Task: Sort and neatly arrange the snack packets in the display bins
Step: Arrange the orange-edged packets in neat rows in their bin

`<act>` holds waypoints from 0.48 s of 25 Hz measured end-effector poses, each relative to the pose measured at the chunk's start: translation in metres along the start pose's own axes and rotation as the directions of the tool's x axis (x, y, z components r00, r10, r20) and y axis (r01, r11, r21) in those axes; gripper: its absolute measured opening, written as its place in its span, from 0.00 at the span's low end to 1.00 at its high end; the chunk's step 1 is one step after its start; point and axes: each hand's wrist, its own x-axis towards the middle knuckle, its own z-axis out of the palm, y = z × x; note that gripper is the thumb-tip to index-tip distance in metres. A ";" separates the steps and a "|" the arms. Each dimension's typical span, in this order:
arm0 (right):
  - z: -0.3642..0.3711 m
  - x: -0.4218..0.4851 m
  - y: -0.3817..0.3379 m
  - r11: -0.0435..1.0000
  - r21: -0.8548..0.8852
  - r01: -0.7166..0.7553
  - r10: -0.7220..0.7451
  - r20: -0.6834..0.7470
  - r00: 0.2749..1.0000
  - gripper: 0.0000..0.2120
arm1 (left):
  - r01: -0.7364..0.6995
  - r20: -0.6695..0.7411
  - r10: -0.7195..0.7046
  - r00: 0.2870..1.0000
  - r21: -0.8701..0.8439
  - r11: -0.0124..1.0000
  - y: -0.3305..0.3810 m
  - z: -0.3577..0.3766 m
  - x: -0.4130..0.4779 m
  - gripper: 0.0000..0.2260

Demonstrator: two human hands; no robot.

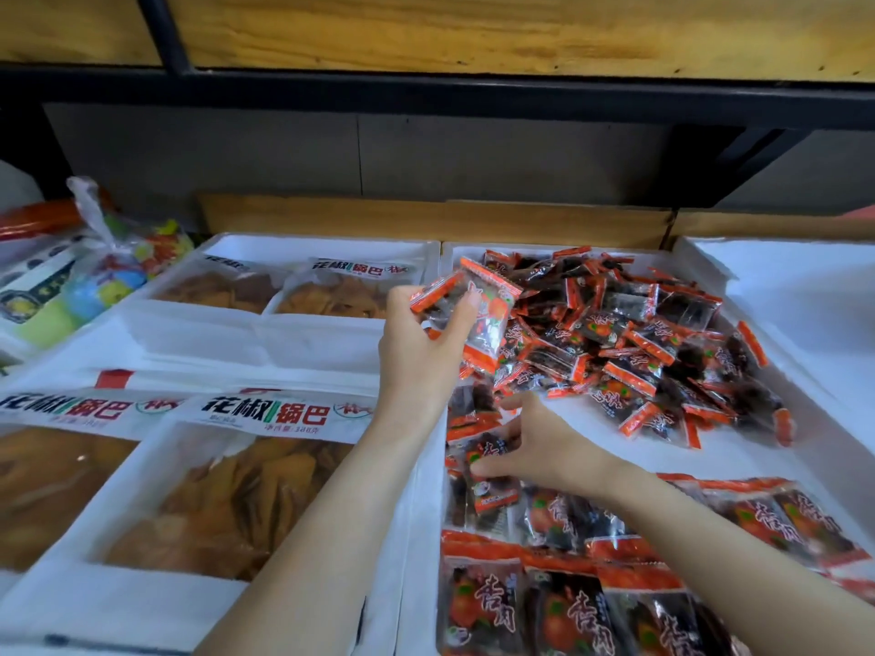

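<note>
Gripping a small bunch of red-and-black snack packets [492, 300], left hand [421, 343] raised over the far-left corner of the white display bin [592, 447]; fingers curled round them. Right hand [540, 447] low by the bin's left edge, thumb and fingers pinching a single packet [492, 485] that lies on others there. Loose pile of packets [653, 352] heaped toward the bin's far edge and right side. Flat row of packets [568, 608] laid side by side along the near edge. Bins to the left hold large bags of crisps [227, 490]. Knotted plastic bag [118, 272] of colourful items beyond them, far left.
</note>
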 end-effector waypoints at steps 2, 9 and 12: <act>-0.002 0.002 -0.004 0.977 0.213 -0.012 0.016 -0.015 1.000 0.25 | -0.023 0.016 0.023 1.000 0.011 1.000 0.002 -0.001 -0.001 0.08; -0.027 0.003 -0.005 0.838 0.545 0.028 0.047 -0.124 0.991 0.04 | -0.016 -0.025 0.017 1.000 0.013 1.000 0.004 -0.007 -0.001 0.12; -0.026 -0.003 0.001 0.906 0.397 -0.151 0.112 0.121 0.986 0.03 | -0.010 -0.034 0.011 0.999 0.020 1.000 0.002 -0.009 0.001 0.12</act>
